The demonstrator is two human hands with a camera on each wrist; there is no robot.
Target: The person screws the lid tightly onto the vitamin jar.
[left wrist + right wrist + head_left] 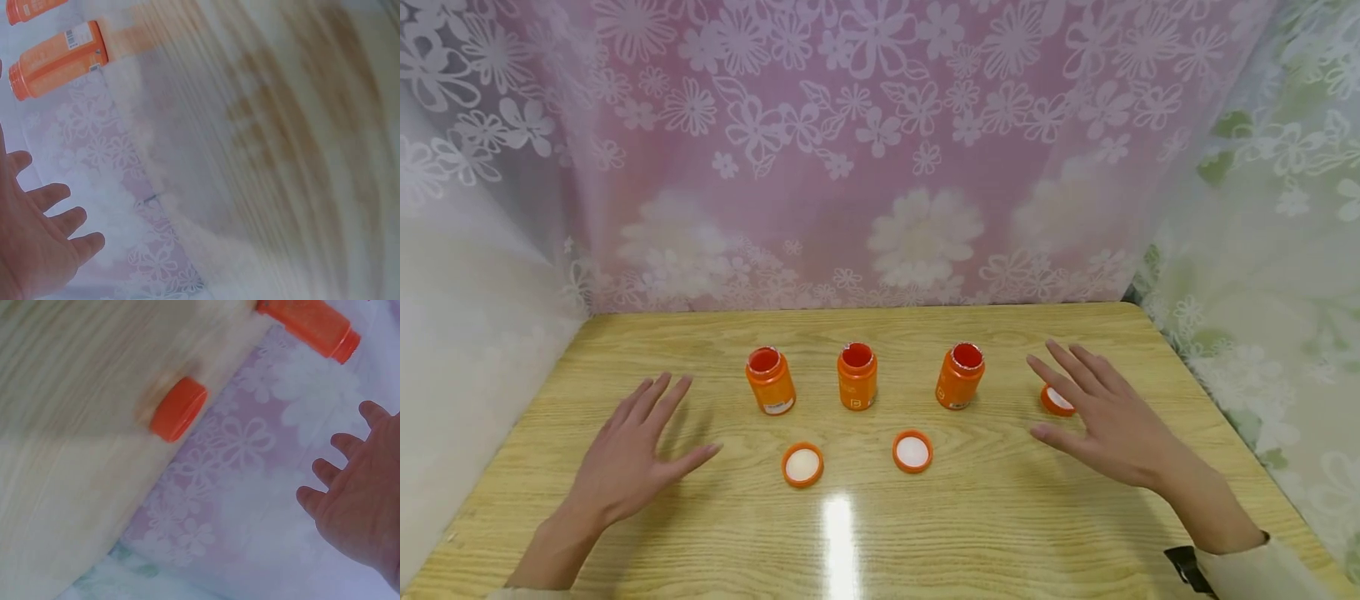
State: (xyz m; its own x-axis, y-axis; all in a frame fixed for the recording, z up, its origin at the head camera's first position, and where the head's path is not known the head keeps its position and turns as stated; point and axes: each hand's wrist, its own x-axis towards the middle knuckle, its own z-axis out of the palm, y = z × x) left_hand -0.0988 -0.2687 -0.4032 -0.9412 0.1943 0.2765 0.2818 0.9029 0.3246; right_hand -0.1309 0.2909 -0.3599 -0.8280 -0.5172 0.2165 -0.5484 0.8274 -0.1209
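Three orange bottles without lids stand upright in a row on the wooden table: a left bottle, a middle bottle and a right bottle. My left hand hovers left of the row with fingers spread, holding nothing. On the other side my right hand is held over the table, its fingers straight and nothing in them. It partly covers an orange lid, which shows whole in the right wrist view. Two more lids, a left lid and a middle lid, lie inside-up before the bottles.
The wooden table ends at the back against a pink flowered curtain. Pale flowered curtains hang at the left and at the right. A dark band shows at the right sleeve.
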